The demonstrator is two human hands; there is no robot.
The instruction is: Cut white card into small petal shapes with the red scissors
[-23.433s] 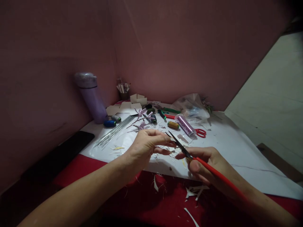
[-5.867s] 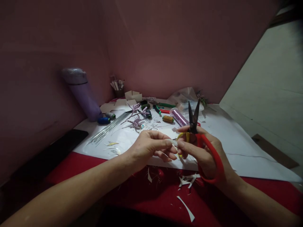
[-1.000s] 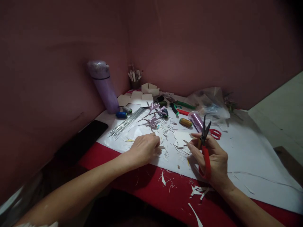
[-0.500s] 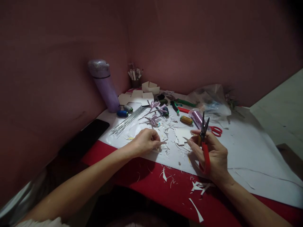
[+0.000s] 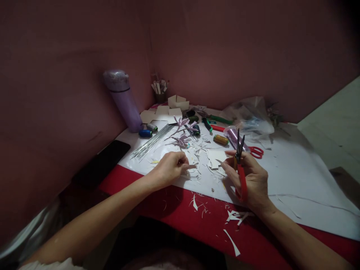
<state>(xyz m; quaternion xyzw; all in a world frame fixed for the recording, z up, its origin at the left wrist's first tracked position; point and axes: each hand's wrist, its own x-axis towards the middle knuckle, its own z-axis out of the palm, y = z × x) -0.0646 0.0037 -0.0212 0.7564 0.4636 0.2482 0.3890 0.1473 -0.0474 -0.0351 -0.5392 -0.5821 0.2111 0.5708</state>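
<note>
My left hand [image 5: 171,167] is closed in a pinch on a small pointed paper piece [image 5: 192,166], just above the white sheet. My right hand [image 5: 250,176] is wrapped round red-handled scissors [image 5: 241,165], whose dark blades point up and stand slightly apart. A small pale pointed sliver sticks out at my right thumb and fingertips. Between the hands lies a square of white card [image 5: 217,159] amid thin paper scraps. Beyond my left hand are purple flowers on a stem [image 5: 181,129] and a bundle of thin wires [image 5: 152,143].
A purple bottle [image 5: 125,103] stands at the back left, near a black phone-like slab [image 5: 107,159]. Thread spools, including a golden one [image 5: 221,140], green-handled pliers [image 5: 221,119], red scissors [image 5: 256,152] and a plastic bag [image 5: 250,114] lie behind. Paper offcuts [image 5: 234,216] litter the red cloth.
The view has shifted slightly. The paper piece in my left hand has turned a little and shows more of its width. My right hand still holds the scissors.
</note>
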